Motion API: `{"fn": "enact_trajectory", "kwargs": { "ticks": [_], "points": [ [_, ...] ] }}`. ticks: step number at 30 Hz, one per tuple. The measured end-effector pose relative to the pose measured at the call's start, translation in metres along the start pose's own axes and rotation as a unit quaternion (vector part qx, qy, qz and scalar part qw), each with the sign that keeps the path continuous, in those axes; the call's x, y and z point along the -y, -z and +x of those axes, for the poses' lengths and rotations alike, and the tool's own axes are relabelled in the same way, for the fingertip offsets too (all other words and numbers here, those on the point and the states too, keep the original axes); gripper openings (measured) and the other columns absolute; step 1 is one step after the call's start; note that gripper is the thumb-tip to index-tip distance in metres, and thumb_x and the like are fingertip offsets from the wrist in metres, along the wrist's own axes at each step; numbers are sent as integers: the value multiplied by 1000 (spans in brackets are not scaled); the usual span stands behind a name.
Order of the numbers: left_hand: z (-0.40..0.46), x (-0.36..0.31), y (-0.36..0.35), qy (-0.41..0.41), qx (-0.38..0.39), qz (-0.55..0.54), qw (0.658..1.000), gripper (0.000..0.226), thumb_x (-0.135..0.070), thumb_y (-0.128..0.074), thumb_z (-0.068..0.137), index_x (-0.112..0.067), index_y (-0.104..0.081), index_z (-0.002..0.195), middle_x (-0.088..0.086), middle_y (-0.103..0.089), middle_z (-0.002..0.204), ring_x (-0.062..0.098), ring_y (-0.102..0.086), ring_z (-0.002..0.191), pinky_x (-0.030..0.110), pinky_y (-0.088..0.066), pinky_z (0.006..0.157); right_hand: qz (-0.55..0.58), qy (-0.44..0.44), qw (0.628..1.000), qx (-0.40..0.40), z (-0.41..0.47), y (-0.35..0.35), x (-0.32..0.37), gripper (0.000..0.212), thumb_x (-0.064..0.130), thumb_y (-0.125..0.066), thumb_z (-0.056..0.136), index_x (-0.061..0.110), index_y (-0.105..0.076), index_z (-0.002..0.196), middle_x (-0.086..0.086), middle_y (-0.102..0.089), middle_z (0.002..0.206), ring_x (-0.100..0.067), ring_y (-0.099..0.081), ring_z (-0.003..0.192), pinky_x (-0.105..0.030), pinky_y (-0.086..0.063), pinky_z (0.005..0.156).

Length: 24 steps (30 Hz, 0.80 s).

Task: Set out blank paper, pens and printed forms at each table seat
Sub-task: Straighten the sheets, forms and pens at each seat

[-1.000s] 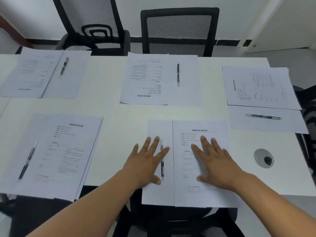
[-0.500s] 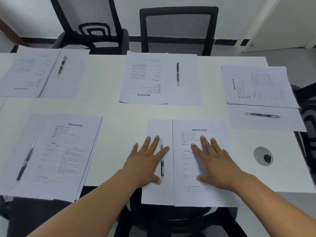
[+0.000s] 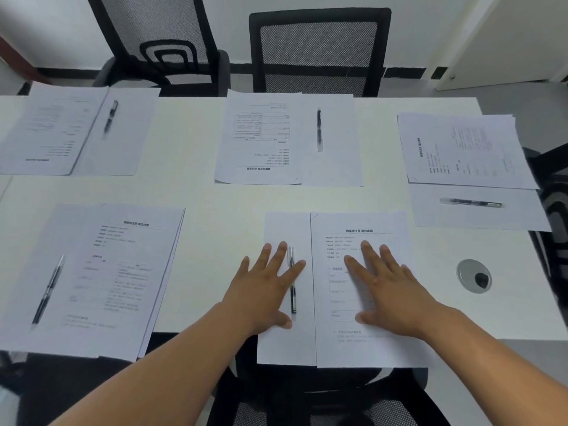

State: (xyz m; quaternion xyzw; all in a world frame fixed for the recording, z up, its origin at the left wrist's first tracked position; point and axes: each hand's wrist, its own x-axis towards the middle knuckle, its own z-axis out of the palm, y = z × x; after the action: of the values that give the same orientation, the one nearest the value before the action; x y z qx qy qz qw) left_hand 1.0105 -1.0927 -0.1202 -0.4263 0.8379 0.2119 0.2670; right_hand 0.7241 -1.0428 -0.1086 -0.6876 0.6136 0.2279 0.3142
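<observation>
White tabletop [image 3: 215,198] carries five sets of paperwork. At the nearest seat, a blank sheet [image 3: 284,342] lies beside a printed form [image 3: 362,348], the form's left edge overlapping it, and both hang a little over the near table edge. The left hand [image 3: 267,290] rests flat on the blank sheet with fingers spread and straight, gripping nothing; its index finger lies across a black pen [image 3: 292,290] that points away from the person. The right hand [image 3: 390,296] presses flat on the printed form, fingers likewise spread and holding nothing.

To the left sits a second set [image 3: 101,272] with a pen [image 3: 47,293] on it. Across the table lie a far-left set [image 3: 61,130] with its pen [image 3: 110,116] and a middle set [image 3: 261,139] with its pen [image 3: 319,130]. At the right end, a form [image 3: 461,149] lies above a blank sheet holding a pen [image 3: 471,202]. A round cable port [image 3: 473,275] sits near the right hand. Two mesh chairs [image 3: 319,50] stand behind the far edge.
</observation>
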Motion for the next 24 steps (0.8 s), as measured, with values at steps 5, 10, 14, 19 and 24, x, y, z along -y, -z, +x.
{"fn": "enact_trajectory", "kwargs": {
  "ticks": [5,10,14,19,24],
  "points": [
    [2,-2,0,2,8,-7,1000,127,-58,-80,93,-42,20,169,6,41,174,37,30,164,66,-6,134,-1,1,1000,5,1,1,0,115,57,-68,99,45,24,167,5,45,170,-30,34,162,-56,-2,135],
    [-2,1,3,9,12,-4,1000,129,-58,-82,91,-46,20,168,9,42,173,43,30,163,65,-8,135,-5,5,1000,-5,-1,5,0,118,66,-66,97,46,29,165,3,43,172,-32,32,163,-56,-2,134],
    [-9,6,9,10,8,2,1000,129,-61,-82,89,-48,19,167,9,41,173,45,26,164,67,-10,134,-17,8,1000,-4,-4,11,4,118,71,-63,97,43,27,167,1,43,172,-33,32,163,-55,-1,134],
    [-22,6,28,11,-18,14,1000,126,-66,-78,90,-48,19,168,7,39,175,45,24,165,69,-10,133,-32,11,999,-21,-13,24,21,114,74,-58,98,39,24,169,1,42,172,-30,34,162,-54,2,135],
    [-44,8,51,17,-63,23,998,116,-75,-67,93,-47,15,169,5,33,178,41,22,166,70,-11,132,-57,17,997,-53,-28,49,47,104,68,-52,102,36,20,170,-1,38,175,-30,33,162,-54,5,135]
  ]
}}
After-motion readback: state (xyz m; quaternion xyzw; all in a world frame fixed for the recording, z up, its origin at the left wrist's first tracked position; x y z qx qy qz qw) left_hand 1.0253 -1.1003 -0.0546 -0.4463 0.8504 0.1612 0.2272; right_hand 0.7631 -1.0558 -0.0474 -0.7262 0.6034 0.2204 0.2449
